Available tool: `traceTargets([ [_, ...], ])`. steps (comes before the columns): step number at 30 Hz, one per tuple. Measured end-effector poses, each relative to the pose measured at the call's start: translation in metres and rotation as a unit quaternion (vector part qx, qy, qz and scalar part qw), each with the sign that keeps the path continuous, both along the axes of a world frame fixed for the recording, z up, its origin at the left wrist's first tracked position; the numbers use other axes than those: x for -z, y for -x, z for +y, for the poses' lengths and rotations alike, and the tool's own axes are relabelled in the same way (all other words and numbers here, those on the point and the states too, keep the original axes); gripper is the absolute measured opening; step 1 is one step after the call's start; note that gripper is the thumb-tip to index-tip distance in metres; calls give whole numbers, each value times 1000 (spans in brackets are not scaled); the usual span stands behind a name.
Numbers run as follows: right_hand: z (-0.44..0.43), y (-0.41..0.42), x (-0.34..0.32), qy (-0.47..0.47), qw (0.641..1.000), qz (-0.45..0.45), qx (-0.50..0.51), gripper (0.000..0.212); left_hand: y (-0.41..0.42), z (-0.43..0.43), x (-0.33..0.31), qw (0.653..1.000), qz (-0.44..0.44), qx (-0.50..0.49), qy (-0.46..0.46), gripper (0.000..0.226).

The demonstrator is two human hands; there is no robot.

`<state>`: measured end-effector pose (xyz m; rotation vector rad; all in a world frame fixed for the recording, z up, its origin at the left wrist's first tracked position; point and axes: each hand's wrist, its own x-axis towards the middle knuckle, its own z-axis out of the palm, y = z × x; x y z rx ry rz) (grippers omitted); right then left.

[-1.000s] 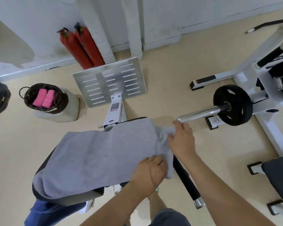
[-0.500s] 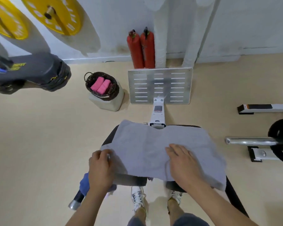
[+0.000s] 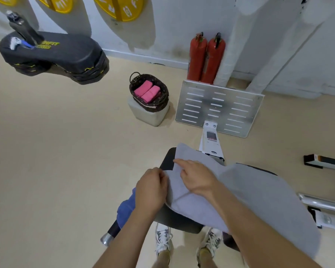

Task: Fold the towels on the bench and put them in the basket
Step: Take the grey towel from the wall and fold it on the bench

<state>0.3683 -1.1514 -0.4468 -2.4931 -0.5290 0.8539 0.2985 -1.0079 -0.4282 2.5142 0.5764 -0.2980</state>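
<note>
A grey towel (image 3: 255, 192) lies spread over the black bench (image 3: 166, 163), its right end hanging off the side. My left hand (image 3: 151, 190) grips the towel's left edge with curled fingers. My right hand (image 3: 197, 178) rests on the towel near its far left corner, index finger stretched out. A blue towel (image 3: 126, 207) hangs at the bench's left end, partly hidden by my left wrist. The dark wicker basket (image 3: 159, 105) stands on a pale block on the floor ahead, holding two folded pink towels (image 3: 147, 91).
A slotted metal footplate (image 3: 219, 107) stands beyond the bench, with two red fire extinguishers (image 3: 205, 59) behind it. A black padded machine part (image 3: 52, 55) is at the far left. A chrome bar (image 3: 321, 202) lies at the right. My feet in white sneakers (image 3: 163, 240) are below.
My right hand has slid left across the grey towel toward my left hand, which still holds the left edge. The camera view has turned left.
</note>
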Motion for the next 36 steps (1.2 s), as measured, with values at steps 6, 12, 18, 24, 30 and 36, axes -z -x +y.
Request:
traceTargets([
  [6, 4, -32, 6, 57, 993, 104, 22, 40, -1, 8, 4, 1000, 17, -2, 20, 14],
  [12, 18, -37, 5, 25, 996, 34, -83, 40, -10, 6, 13, 999, 32, 18, 34, 21],
  [18, 43, -50, -25, -175, 952, 247, -41, 48, 40, 21, -13, 987, -124, -52, 87, 12],
  [24, 66, -68, -18, 23, 958, 110, -263, 41, 59, 27, -23, 968, -217, -2, 122, 37],
  [30, 81, -68, -7, 92, 947, 49, -305, 37, 66, 32, -22, 960, -225, -17, 163, 51],
  [36, 91, -73, -2, 113, 947, 45, -296, 33, 70, 45, -7, 984, -105, 9, 144, 51],
])
